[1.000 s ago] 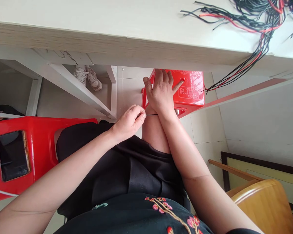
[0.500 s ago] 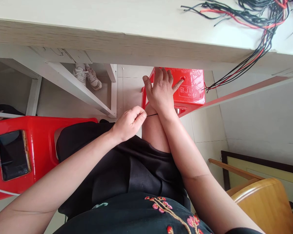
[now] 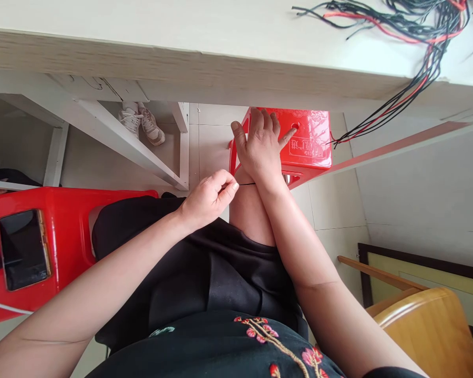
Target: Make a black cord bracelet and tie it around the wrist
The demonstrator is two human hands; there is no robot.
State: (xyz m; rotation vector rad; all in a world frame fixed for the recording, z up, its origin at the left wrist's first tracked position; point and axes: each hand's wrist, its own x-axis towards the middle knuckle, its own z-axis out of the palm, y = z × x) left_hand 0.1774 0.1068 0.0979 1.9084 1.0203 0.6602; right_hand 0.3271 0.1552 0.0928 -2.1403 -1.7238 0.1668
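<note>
My left hand [image 3: 212, 197] is closed in a pinch on the end of a thin black cord [image 3: 247, 184]. The cord is pulled straight across my bare leg and looks twisted. Its other end disappears under the heel of my right hand [image 3: 259, 149]. That hand is palm down over the leg, fingers stretched out and spread, in front of a red plastic stool [image 3: 309, 149]. Whatever lies beneath the palm is hidden.
A light table edge [image 3: 181, 65] crosses above my hands. Black and red cords [image 3: 429, 63] lie on it and hang over the edge. A phone [image 3: 24, 251] rests on another red stool [image 3: 74, 231] at left. A wooden chair [image 3: 429, 331] stands at lower right; a person's shoes [image 3: 152, 127] show under the table.
The cord between my hands looks smooth earlier and twisted now. My left hand has shifted very slightly; my right hand stays in place.
</note>
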